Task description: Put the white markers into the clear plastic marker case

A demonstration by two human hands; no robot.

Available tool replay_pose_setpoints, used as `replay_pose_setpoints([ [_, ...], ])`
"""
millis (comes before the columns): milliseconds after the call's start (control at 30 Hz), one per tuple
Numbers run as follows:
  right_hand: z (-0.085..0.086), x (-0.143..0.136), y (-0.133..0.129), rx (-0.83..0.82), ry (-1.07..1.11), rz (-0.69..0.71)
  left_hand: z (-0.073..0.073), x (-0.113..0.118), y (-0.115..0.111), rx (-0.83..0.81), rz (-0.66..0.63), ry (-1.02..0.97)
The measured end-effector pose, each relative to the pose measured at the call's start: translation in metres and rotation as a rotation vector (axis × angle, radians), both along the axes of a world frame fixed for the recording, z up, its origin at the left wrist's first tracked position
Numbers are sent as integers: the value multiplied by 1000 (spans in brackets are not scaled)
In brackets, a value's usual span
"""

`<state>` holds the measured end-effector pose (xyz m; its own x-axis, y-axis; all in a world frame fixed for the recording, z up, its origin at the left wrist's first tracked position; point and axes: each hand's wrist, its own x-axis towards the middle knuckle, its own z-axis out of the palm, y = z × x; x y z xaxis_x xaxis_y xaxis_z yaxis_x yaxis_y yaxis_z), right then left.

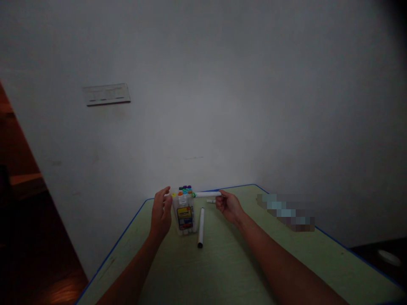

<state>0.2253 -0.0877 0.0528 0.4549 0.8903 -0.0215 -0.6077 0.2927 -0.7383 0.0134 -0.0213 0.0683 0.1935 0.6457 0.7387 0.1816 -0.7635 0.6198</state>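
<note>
A clear plastic case point(185, 216) of markers with coloured ends stands upright on the green table point(222, 262). At its left side is my left hand point(161, 212), fingers raised and slightly curved, with nothing seen in them. My right hand point(229, 205) pinches one end of a white marker point(206, 194). That marker lies level in the air, its green end beside the top right of the case. Right of the case, a white marker with a dark end point(201, 228) rests on the table. Another small white marker point(210, 201) is partly hidden by my right hand.
A pale wall point(206, 106) rises behind the table's blue edge. A blurred-out, pixelated object point(286, 212) lies near the table's right edge. A switch panel point(107, 94) is on the wall at upper left. Beyond the table at right is a white round object point(389, 257).
</note>
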Motion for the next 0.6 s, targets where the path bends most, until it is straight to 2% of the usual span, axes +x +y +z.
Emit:
replay_pose_setpoints([
  [67,0,5,1,-1,3,-101,-1,0,3,-105,7,-20],
  [167,-4,14,4,-22,-19,-305,-2,1,5,-305,-67,-35],
  [300,-11,23,9,-56,-91,-513,-1,2,2,-417,-134,-33],
  [400,-13,21,11,-42,-146,-531,1,4,-2,-503,-216,-82],
  [600,-8,11,10,20,-192,-442,-1,7,-2,-552,-301,-146],
])
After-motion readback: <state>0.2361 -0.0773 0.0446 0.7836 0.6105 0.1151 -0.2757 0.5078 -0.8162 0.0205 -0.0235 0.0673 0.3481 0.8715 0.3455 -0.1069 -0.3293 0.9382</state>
